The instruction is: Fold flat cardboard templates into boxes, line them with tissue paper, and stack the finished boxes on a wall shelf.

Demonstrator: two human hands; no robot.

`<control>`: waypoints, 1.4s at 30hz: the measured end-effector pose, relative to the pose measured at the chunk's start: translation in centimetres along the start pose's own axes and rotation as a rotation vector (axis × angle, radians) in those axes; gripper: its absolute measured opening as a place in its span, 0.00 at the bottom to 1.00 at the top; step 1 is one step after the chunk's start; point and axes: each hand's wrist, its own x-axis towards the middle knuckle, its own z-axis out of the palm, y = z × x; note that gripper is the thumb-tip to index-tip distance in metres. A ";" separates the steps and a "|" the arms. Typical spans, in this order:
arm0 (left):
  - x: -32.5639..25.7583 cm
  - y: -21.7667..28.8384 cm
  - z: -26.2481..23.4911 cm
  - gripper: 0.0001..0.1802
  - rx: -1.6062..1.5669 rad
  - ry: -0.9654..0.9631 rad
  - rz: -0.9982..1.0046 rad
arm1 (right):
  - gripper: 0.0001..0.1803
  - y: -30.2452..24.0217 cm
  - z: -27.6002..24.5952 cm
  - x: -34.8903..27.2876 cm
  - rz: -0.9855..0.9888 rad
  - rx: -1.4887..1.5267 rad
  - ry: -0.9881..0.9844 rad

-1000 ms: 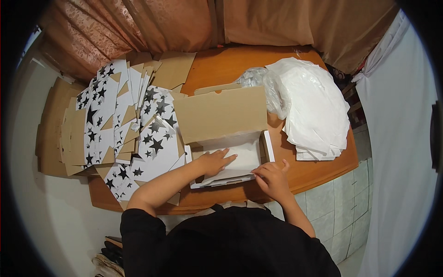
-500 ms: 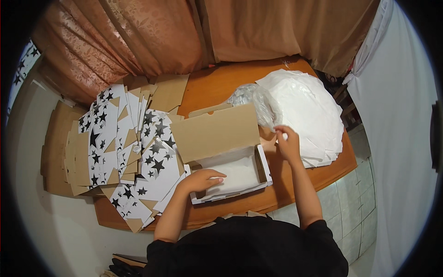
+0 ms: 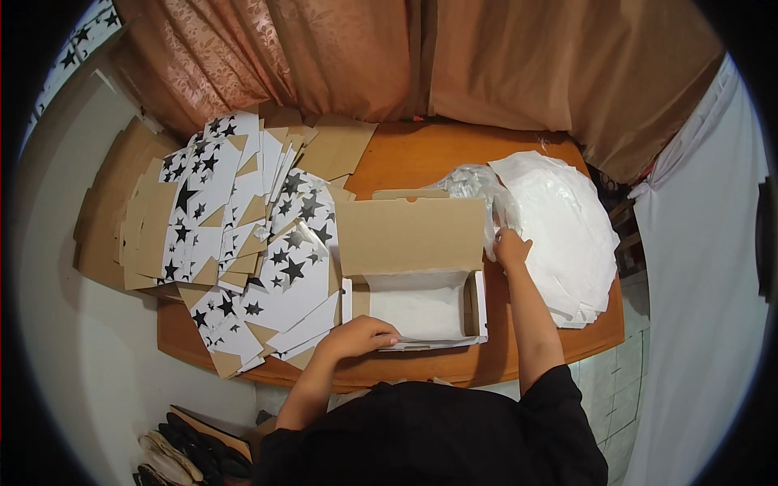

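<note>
In front of me stands an open cardboard box (image 3: pixel 480 308), white outside and brown inside, with its brown lid (image 3: pixel 412 235) raised at the back. White tissue paper (image 3: pixel 417 306) lines its inside. My left hand (image 3: pixel 363 334) holds the front wall near the left corner, its fingers over the edge. To the right of the lid, my right hand (image 3: pixel 512 248) is at the near end of a crumpled clear plastic bag (image 3: pixel 470 183). Its fingers are bent against the plastic, and their tips are partly hidden. The bag's contents are hard to make out.
Flat star-printed box blanks (image 3: pixel 275 243) lie in an overlapping heap on the left of the wooden table (image 3: pixel 397 154). A large pile of white paper sheets (image 3: pixel 559 235) covers the right side. Brown curtains (image 3: pixel 502 65) hang behind. Shoes (image 3: pixel 194 449) lie at the lower left.
My right hand has moved from beside the lid to the plastic bag. My left hand has shifted from over the box's inside onto its front wall. The view has shifted too.
</note>
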 end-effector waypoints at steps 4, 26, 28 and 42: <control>0.1 2.0 -1.0 0.14 0.094 0.082 -0.074 | 0.15 0.5 0.7 0.0 0.001 0.046 0.042; 3.1 0.0 0.5 0.07 0.582 0.615 -0.026 | 0.09 0.0 -4.0 -1.9 0.027 0.354 0.233; 3.6 -0.1 0.9 0.11 0.718 0.694 -0.089 | 0.11 0.1 -4.8 -2.3 0.029 0.356 0.334; 6.3 0.2 0.4 0.21 0.833 0.917 0.164 | 0.06 -5.9 -8.4 -12.3 -0.441 1.183 0.384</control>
